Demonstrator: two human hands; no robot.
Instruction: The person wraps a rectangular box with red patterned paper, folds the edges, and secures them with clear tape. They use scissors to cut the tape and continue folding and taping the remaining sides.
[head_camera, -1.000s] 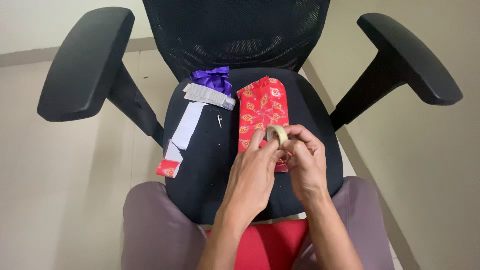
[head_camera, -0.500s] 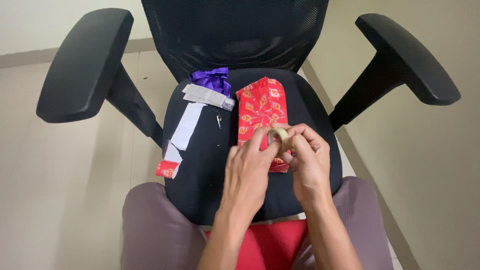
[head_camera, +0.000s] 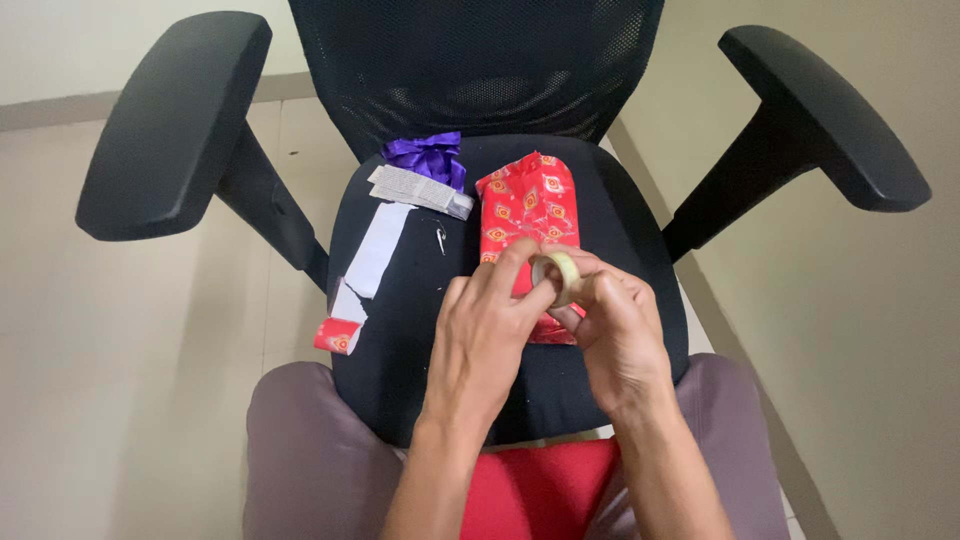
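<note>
A small roll of clear tape (head_camera: 556, 274) is pinched between both my hands above the seat of a black office chair (head_camera: 420, 310). My right hand (head_camera: 615, 335) grips the roll from the right. My left hand (head_camera: 485, 335) has its thumb and fingertips on the roll's left side. Just beyond the hands lies a package wrapped in red patterned paper (head_camera: 528, 207); its near end is hidden behind my fingers.
A purple ribbon bow (head_camera: 425, 156), a printed paper slip (head_camera: 418, 189) and a long strip of wrapping paper with a red end (head_camera: 358, 275) lie on the seat's left half. A small metal bit (head_camera: 440, 238) lies beside them. Armrests (head_camera: 175, 120) flank the seat.
Both hands have shifted slightly left and turned on the tape roll, with the left thumb now further across its edge. The package and scraps have not moved.
</note>
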